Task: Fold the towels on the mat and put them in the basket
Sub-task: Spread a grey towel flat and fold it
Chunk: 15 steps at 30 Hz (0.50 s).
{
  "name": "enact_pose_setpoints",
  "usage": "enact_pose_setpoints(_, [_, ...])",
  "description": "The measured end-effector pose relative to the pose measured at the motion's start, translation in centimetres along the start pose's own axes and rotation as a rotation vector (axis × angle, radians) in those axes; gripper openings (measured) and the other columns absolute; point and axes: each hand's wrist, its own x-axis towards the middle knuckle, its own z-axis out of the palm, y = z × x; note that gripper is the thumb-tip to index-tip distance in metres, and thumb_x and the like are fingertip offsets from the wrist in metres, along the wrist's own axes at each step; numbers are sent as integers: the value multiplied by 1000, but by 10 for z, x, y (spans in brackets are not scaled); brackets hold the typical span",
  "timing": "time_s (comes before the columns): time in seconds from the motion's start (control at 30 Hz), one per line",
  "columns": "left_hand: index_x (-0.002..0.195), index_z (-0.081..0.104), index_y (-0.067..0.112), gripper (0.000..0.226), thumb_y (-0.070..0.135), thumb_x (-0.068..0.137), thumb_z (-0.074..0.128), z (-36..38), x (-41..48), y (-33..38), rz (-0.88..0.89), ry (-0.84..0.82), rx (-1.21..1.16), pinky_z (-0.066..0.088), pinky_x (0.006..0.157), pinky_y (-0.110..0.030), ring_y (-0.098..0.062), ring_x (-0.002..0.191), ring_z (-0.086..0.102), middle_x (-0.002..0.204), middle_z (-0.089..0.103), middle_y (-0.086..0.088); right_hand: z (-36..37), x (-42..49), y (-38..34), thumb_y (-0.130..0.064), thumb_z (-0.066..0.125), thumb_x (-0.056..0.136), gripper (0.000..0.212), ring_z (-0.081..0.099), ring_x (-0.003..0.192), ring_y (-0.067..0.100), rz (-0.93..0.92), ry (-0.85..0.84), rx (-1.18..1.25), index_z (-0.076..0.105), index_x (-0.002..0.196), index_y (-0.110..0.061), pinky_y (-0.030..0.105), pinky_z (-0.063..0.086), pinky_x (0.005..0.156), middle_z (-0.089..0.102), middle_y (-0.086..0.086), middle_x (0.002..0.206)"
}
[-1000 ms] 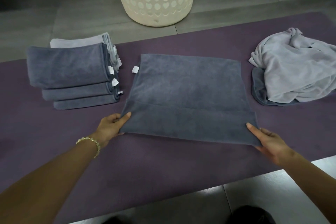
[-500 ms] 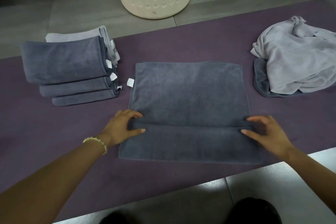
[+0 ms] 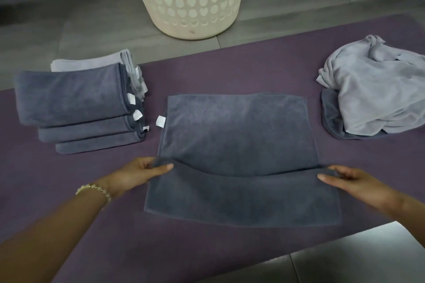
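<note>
Two hands work on one dark grey towel (image 3: 236, 135), which lies spread in the middle of the single purple mat (image 3: 207, 71). To its left sits a stack (image 3: 73, 96) of four folded towels: three dark grey, stepped one over another, and one pale folded towel (image 3: 92, 64) at the back (small white labels show at their right ends). To the right is a heap of two unfolded ones, a crumpled pale towel (image 3: 377, 92) lying on a dark towel (image 3: 331, 119) whose rounded edge shows beneath it. One cream basket (image 3: 188, 0) stands on the grey floor (image 3: 69, 18) just beyond the mat's far edge.

The left hand (image 3: 138, 173) pinches the middle towel at its left edge, thumb on the near side and fingers curled over the far side. The right hand (image 3: 351, 179) pinches the right edge the same way. Between them the cloth is raised into one ridge across its width, sagging in the centre, with the near strip flat on the mat. Both forearms reach in from the lower corners, and one beaded gold bracelet (image 3: 96, 189) circles the left wrist.

The towels look soft and napped. One white label (image 3: 160, 121) sticks out from the middle towel's left edge. The mat has a fine, grainy surface. The basket is round plastic, narrowing toward its base and pierced with heart-shaped holes.
</note>
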Motion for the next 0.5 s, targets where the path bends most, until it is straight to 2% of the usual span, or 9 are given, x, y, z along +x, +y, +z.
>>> enact_pose_setpoints(0.03, [105,70,15,71,60,52,82,2,2,1,8,26,-113,54,72,-15,-12,94,70,101,74,-1,0,-1,-3,-22,66,82,18,71,79,3,28,0,103,66,98,-13,12,52,62,74,4,94])
enact_pose_setpoints(0.07, [108,69,12,55,49,67,77,6,4,4,18,62,-223,55,70,-16,-14,93,70,104,73,-4,-1,1,-4,-27,70,81,27,71,80,5,33,-4,190,64,102,-11,14,54,60,73,8,99])
enact_pose_setpoints(0.1, [109,68,10,39,36,79,69,10,7,8,29,109,-314,56,69,-18,-14,90,70,105,72,-7,-3,5,-4,-39,80,70,49,72,84,10,13,-8,247,63,106,-10,16,55,60,72,10,103])
enact_pose_setpoints(0.13, [107,68,9,28,27,86,62,12,10,12,41,169,-382,57,68,-19,-13,87,71,103,73,-8,-5,10,-5,-52,88,52,75,71,89,14,-13,13,268,63,108,-10,19,56,61,73,9,104])
enact_pose_setpoints(0.17, [105,68,9,24,24,90,59,13,15,14,60,231,-415,57,67,-19,-12,83,71,100,73,-8,-6,15,-7,-61,90,35,94,71,91,16,-36,39,280,64,109,-11,21,56,62,73,7,104])
enact_pose_setpoints(0.2, [104,69,9,22,23,91,58,13,21,16,85,288,-417,57,67,-19,-12,80,71,98,73,-8,-9,21,-9,-65,89,26,103,71,93,17,-55,53,290,65,111,-11,21,57,63,73,6,104])
enact_pose_setpoints(0.3, [100,71,9,21,23,90,60,13,38,24,148,408,-401,56,64,-17,-9,74,70,90,75,-5,-13,39,-22,-65,89,23,106,70,96,17,-98,76,315,68,112,-12,21,57,65,73,7,106])
enact_pose_setpoints(0.4, [98,70,8,18,20,92,58,11,53,36,205,443,-424,55,61,-15,-6,68,69,80,75,0,-16,62,-40,-64,89,25,101,70,96,18,-144,110,315,70,109,-11,21,57,68,73,8,107])
enact_pose_setpoints(0.5, [97,70,10,18,21,93,58,3,73,56,255,459,-422,55,61,-16,-6,70,70,81,75,1,-20,85,-66,-54,87,38,72,71,84,13,-177,163,291,74,97,-14,21,57,66,73,8,102])
